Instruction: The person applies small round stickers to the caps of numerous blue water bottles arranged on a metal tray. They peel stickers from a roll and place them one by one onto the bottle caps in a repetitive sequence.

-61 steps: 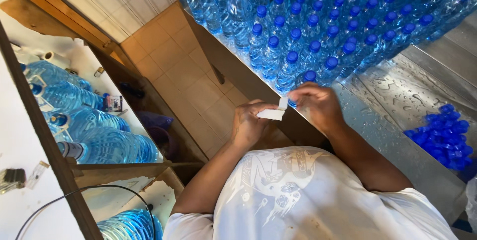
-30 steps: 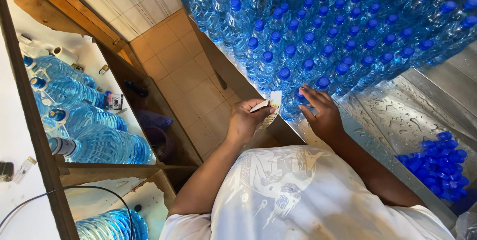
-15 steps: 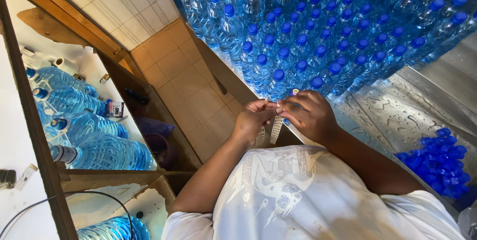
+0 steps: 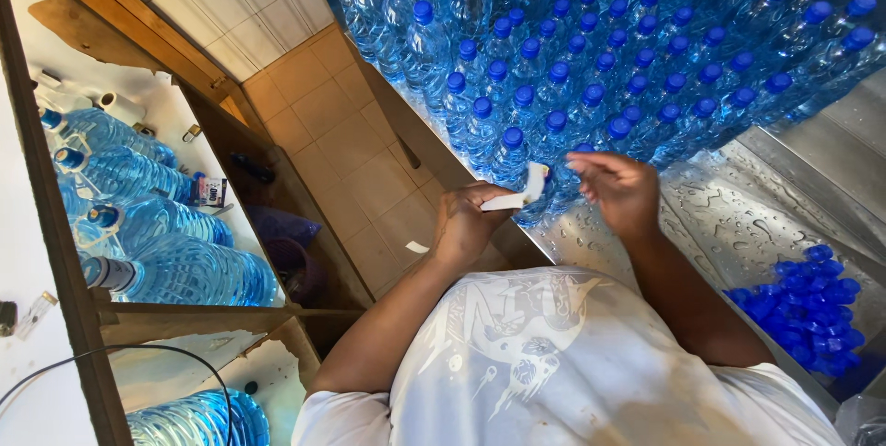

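Head view: I observed the left hand (image 4: 466, 225) pinching a small white strip (image 4: 517, 195) closed between its fingers. The right hand (image 4: 620, 190), fingers loosely curled and empty, touched a blue-capped bottle (image 4: 574, 162) at the wet steel tabletop (image 4: 738, 215) edge. Judged step: fitting the strip; next requires alignment over the cap.

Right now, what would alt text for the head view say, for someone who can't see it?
Seen from above, a person's left hand pinches a small white strip while the right hand reaches to blue-capped bottles crowded on a wet metal table. Loose blue caps lie at right; big water jugs fill wooden shelves at left.
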